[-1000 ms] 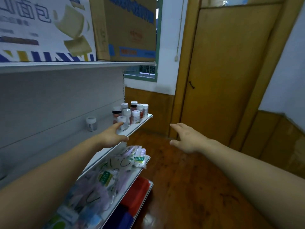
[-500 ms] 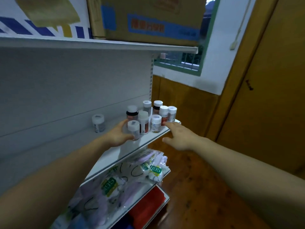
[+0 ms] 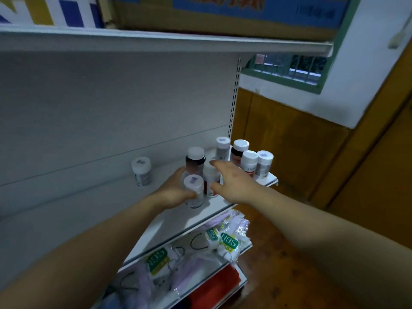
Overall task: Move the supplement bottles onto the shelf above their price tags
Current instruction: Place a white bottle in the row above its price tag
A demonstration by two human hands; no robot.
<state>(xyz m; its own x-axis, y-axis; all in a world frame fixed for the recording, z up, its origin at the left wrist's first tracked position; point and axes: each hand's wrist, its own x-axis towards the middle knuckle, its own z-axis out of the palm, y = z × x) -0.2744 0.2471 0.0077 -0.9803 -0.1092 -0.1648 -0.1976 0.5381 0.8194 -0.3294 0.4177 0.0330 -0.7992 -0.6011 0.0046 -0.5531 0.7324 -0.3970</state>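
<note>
Supplement bottles (image 3: pixel 248 162), rigid smooth plastic and probably light, crowd the shelf (image 3: pixel 178 221). Left hand (image 3: pixel 174 194) wraps the nearest white-capped bottle (image 3: pixel 193 186) mid-body, the safest hold; right hand (image 3: pixel 236 184), fingers spread, hovers at its two o'clock, holding nothing.

The top edge cuts off the cardboard box (image 3: pixel 223 16), and its blue print is too blurred to read. The bottle labels (image 3: pixel 263 171) (small and soft throughout) cannot be read either. The right hand (image 3: pixel 234 184) covers much of one white bottle (image 3: pixel 210 182). The left hand (image 3: pixel 171 194) grips the front bottle (image 3: pixel 193 190), its fingertips hidden behind it. Both forearms (image 3: pixel 312 221) run out of frame.
</note>
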